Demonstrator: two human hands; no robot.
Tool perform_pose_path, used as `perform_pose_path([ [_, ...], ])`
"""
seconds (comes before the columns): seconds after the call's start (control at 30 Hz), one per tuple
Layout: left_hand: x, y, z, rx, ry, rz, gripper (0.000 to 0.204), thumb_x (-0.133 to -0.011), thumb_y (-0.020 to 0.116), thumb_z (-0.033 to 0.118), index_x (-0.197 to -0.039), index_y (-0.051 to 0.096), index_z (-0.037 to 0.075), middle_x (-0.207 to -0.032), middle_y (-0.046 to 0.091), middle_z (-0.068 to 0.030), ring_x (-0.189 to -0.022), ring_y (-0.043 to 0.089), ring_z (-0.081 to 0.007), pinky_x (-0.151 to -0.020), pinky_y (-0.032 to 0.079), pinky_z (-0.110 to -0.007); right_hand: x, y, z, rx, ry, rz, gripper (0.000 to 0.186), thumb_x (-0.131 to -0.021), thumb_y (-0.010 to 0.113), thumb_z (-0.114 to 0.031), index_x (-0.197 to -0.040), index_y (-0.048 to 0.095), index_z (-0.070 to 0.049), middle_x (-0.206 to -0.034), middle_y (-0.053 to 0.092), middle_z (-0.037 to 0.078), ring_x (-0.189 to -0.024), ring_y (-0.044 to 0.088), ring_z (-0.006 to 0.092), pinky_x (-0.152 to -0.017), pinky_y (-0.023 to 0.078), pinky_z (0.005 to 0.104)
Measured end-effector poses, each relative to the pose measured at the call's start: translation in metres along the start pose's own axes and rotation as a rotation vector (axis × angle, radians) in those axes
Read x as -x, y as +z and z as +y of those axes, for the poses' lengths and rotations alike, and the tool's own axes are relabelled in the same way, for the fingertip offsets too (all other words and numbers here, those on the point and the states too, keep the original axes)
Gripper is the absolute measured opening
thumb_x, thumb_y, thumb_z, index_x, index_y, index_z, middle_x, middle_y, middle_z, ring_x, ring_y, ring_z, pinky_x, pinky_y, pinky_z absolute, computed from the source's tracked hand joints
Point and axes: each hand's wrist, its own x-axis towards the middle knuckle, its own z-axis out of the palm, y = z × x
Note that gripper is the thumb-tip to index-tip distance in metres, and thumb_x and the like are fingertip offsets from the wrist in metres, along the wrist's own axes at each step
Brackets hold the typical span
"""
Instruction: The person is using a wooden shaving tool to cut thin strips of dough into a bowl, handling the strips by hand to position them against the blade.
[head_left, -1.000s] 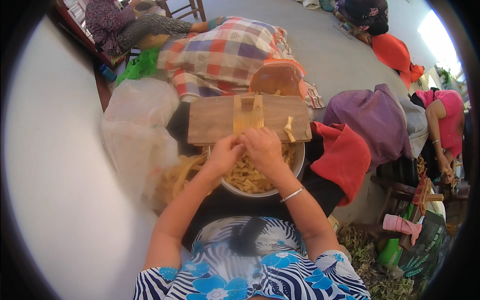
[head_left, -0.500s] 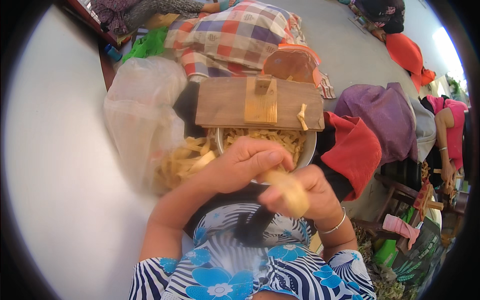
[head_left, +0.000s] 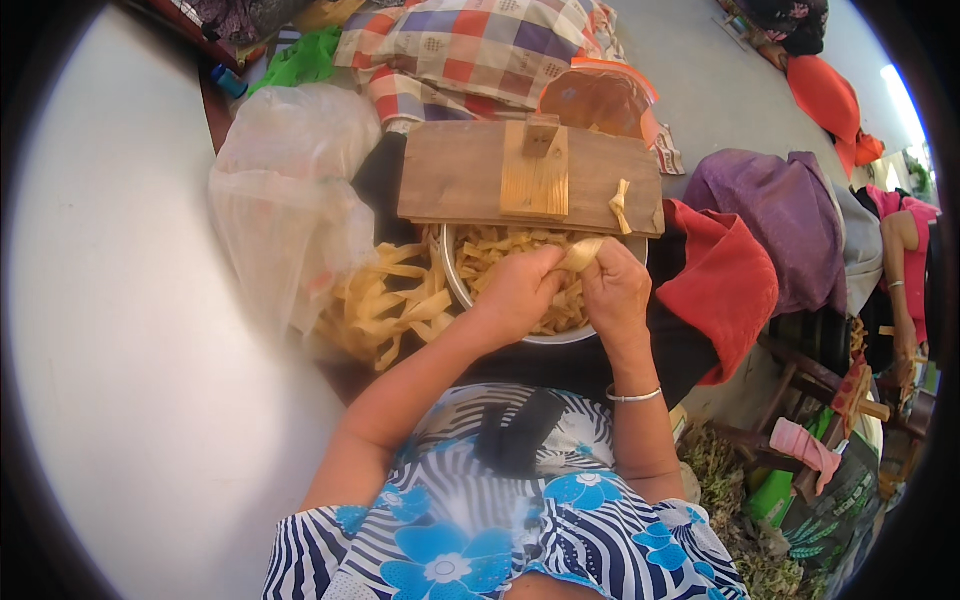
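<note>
L hand (head_left: 518, 290) & R hand (head_left: 617, 285) pinch strip (head_left: 582, 254) just off near edge of board (head_left: 450, 178); prob. light, pliable; grip nr ends.

left: white surface (head_left: 130, 300), probably wall | ahead: grey floor (head_left: 685, 70) | upper left: dark wooden frame (head_left: 207, 38) | right: brown wooden stool (head_left: 803, 366) | upper right: pale wall (head_left: 868, 40), bright daylight opening (head_left: 893, 90)
</note>
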Motion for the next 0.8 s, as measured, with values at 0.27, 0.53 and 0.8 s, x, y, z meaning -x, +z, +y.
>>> perform_pose_path([
  [0.27,0.018,0.005,-0.002,-0.188,0.178,0.109,0.028,-0.085,0.06,0.005,-0.113,0.061,0.003,-0.104,0.063,-0.0136,-0.094,0.062,-0.034,-0.08,0.05,-0.036,0.032,0.023,-0.006,-1.481,0.94,-0.32,0.02,-0.094,0.057,-0.017,-0.103,0.068,-0.002,-0.095,0.066,0.005,-0.078,0.06,0.011,-0.063,0.048,0.0274],
  [0.53,0.008,-0.004,0.017,-0.012,0.056,-0.011,0.036,-0.09,0.062,0.013,-0.122,0.052,-0.002,-0.107,0.062,-0.0139,-0.1,0.06,-0.0245,-0.086,0.047,-0.031,0.035,0.024,-0.005,-0.711,0.397,-0.15,0.018,-0.09,0.057,-0.003,-0.104,0.066,0.003,-0.106,0.064,0.009,-0.092,0.06,0.0192,-0.081,0.048,0.03],
  [0.8,0.013,0.009,0.017,0.479,-0.059,0.065,0.038,-0.097,0.055,0.013,-0.132,0.045,0.0,-0.1,0.062,-0.0059,-0.087,0.055,-0.0102,-0.076,0.047,-0.025,0.027,0.015,-0.016,-0.541,0.128,0.056,0.015,-0.084,0.063,-0.002,-0.098,0.065,0.004,-0.114,0.062,0.013,-0.094,0.06,0.0255,-0.08,0.048,0.0334],
])
